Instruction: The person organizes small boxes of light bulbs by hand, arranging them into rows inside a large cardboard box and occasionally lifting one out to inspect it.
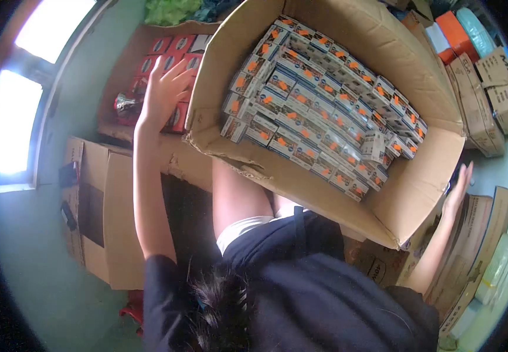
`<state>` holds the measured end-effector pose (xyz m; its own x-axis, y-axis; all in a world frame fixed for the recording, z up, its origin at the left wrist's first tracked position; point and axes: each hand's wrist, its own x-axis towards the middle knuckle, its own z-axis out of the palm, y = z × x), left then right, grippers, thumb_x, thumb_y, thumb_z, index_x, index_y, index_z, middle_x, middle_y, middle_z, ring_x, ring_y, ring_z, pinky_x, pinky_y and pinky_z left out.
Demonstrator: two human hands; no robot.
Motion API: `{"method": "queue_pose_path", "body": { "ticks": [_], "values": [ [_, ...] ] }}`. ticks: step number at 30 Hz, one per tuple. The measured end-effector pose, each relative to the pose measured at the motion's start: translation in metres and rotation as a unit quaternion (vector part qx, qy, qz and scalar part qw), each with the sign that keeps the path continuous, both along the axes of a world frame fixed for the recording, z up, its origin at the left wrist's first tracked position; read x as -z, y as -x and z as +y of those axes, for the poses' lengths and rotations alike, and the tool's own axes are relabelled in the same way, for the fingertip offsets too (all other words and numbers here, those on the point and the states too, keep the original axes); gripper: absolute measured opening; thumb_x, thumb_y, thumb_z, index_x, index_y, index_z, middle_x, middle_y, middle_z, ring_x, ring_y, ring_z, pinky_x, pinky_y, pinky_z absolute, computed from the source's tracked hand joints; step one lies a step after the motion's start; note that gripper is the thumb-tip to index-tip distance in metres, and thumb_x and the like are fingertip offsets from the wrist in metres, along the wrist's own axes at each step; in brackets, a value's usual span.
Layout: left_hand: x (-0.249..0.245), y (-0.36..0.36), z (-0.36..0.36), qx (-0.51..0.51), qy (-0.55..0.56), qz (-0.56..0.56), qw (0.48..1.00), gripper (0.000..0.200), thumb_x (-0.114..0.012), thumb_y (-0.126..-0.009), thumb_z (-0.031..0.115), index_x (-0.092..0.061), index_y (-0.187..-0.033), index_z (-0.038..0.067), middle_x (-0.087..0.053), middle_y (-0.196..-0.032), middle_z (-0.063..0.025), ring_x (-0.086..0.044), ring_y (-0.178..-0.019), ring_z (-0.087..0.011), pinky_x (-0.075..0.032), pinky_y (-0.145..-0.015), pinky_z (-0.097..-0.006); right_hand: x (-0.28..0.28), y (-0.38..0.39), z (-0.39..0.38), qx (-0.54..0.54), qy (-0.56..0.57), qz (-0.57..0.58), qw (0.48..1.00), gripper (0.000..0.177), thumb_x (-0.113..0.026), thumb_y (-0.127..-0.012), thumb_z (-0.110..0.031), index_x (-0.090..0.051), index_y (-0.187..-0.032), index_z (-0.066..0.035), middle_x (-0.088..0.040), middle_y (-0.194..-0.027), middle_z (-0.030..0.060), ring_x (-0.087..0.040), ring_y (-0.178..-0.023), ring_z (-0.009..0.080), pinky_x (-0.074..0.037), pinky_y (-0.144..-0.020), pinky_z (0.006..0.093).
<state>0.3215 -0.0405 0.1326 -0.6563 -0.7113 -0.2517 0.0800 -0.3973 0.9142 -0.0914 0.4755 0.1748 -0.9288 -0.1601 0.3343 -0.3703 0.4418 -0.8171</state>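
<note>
A large open cardboard box (330, 202) sits tilted in front of me, its torn near-left corner toward my lap. Inside, rows of small printed cartons (301, 105) with orange stickers are packed, a few lying loose at the right end. My left hand (165, 94) is beside the box's left wall, fingers spread, in front of a second box (116, 129) of red packages (180, 117). A shiny silver-and-red object (127, 104) lies by the left wrist. My right hand (458, 190) is stretched out at the box's right corner, fingers straight.
An upright cardboard box (122, 217) stands at the left by the wall and window (10, 123). Stacked cartons (473, 100) fill the back right, with an orange package (456, 35) above. Flat cardboard boxes (471, 246) lean at the right. Green plastic (172, 10) shows at the back.
</note>
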Motion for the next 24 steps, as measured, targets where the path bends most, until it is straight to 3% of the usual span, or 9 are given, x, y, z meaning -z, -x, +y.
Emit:
{"method": "queue_pose_path", "body": {
  "ticks": [2,3,5,7,11,13,17,20,24],
  "values": [
    [-0.009,0.028,0.004,0.065,-0.041,-0.004,0.997,0.077,-0.031,-0.088,0.062,-0.037,-0.136,0.002,-0.041,-0.137,-0.0170,-0.039,-0.125,-0.0261,-0.028,-0.104,-0.0389,0.038,0.019,0.037,-0.005,0.227,-0.242,0.943,0.067,-0.043,-0.091,-0.048,-0.029,-0.140,-0.003,-0.029,-0.145,0.0141,-0.030,-0.132,0.0269,-0.026,-0.107,0.0394],
    [-0.015,0.042,0.011,0.099,-0.060,-0.005,0.993,0.077,-0.032,-0.088,0.062,-0.037,-0.137,0.002,-0.040,-0.138,-0.0162,-0.039,-0.125,-0.0252,-0.030,-0.103,-0.0382,0.042,0.006,0.031,0.019,0.286,-0.321,0.903,0.063,-0.042,-0.093,-0.045,-0.031,-0.139,-0.004,-0.031,-0.144,0.0124,-0.032,-0.131,0.0267,-0.027,-0.107,0.0393],
    [-0.028,0.061,0.037,0.066,-0.012,0.009,0.998,0.076,-0.035,-0.088,0.061,-0.037,-0.137,0.003,-0.041,-0.138,-0.0153,-0.042,-0.122,-0.0242,-0.032,-0.102,-0.0362,0.049,-0.019,0.019,0.063,0.374,-0.430,0.819,0.059,-0.041,-0.094,-0.042,-0.033,-0.138,-0.004,-0.034,-0.143,0.0108,-0.034,-0.130,0.0265,-0.028,-0.106,0.0393],
    [-0.026,0.060,0.036,0.098,-0.029,0.044,0.994,0.073,-0.040,-0.088,0.058,-0.037,-0.137,0.003,-0.044,-0.135,-0.0139,-0.047,-0.116,-0.0233,-0.034,-0.100,-0.0335,0.063,-0.022,0.016,0.057,0.377,-0.448,0.809,0.059,-0.042,-0.094,-0.042,-0.034,-0.137,-0.004,-0.035,-0.142,0.0111,-0.035,-0.129,0.0267,-0.028,-0.106,0.0394],
    [-0.031,0.061,0.046,0.061,-0.016,-0.017,0.998,0.074,-0.041,-0.087,0.059,-0.039,-0.135,0.002,-0.047,-0.132,-0.0140,-0.049,-0.112,-0.0220,-0.038,-0.096,-0.0336,0.074,-0.002,0.015,0.035,0.356,-0.447,0.820,0.058,-0.042,-0.093,-0.042,-0.035,-0.137,-0.003,-0.036,-0.141,0.0117,-0.036,-0.128,0.0270,-0.029,-0.105,0.0396],
    [-0.037,0.061,0.049,0.097,0.040,-0.021,0.994,0.076,-0.041,-0.086,0.060,-0.040,-0.134,0.001,-0.048,-0.131,-0.0146,-0.050,-0.111,-0.0221,-0.038,-0.096,-0.0333,0.080,0.008,0.016,0.029,0.345,-0.444,0.827,0.058,-0.042,-0.093,-0.041,-0.035,-0.136,-0.003,-0.037,-0.140,0.0120,-0.037,-0.127,0.0272,-0.029,-0.105,0.0397],
    [-0.032,0.065,0.044,0.152,0.039,-0.081,0.984,0.081,-0.039,-0.085,0.063,-0.037,-0.136,-0.001,-0.044,-0.134,-0.0158,-0.046,-0.116,-0.0230,-0.035,-0.099,-0.0331,0.086,0.020,0.017,0.019,0.322,-0.438,0.839,0.058,-0.043,-0.093,-0.041,-0.036,-0.136,-0.002,-0.038,-0.139,0.0126,-0.038,-0.126,0.0275,-0.030,-0.105,0.0399],
    [-0.037,0.069,0.052,0.145,0.125,-0.141,0.971,0.085,-0.037,-0.084,0.065,-0.034,-0.137,-0.001,-0.040,-0.138,-0.0163,-0.042,-0.121,-0.0232,-0.032,-0.101,-0.0339,0.090,0.025,0.016,0.018,0.314,-0.434,0.844,0.058,-0.043,-0.093,-0.040,-0.036,-0.135,-0.002,-0.039,-0.138,0.0130,-0.039,-0.125,0.0278,-0.030,-0.104,0.0400],
    [-0.027,0.068,0.042,0.161,0.080,-0.108,0.978,0.084,-0.035,-0.085,0.065,-0.032,-0.138,-0.001,-0.036,-0.140,-0.0158,-0.038,-0.123,-0.0226,-0.030,-0.103,-0.0337,0.092,0.033,0.019,0.015,0.298,-0.426,0.854,0.057,-0.044,-0.092,-0.040,-0.037,-0.135,-0.002,-0.041,-0.137,0.0136,-0.040,-0.124,0.0281,-0.031,-0.104,0.0402]
  ]
}}
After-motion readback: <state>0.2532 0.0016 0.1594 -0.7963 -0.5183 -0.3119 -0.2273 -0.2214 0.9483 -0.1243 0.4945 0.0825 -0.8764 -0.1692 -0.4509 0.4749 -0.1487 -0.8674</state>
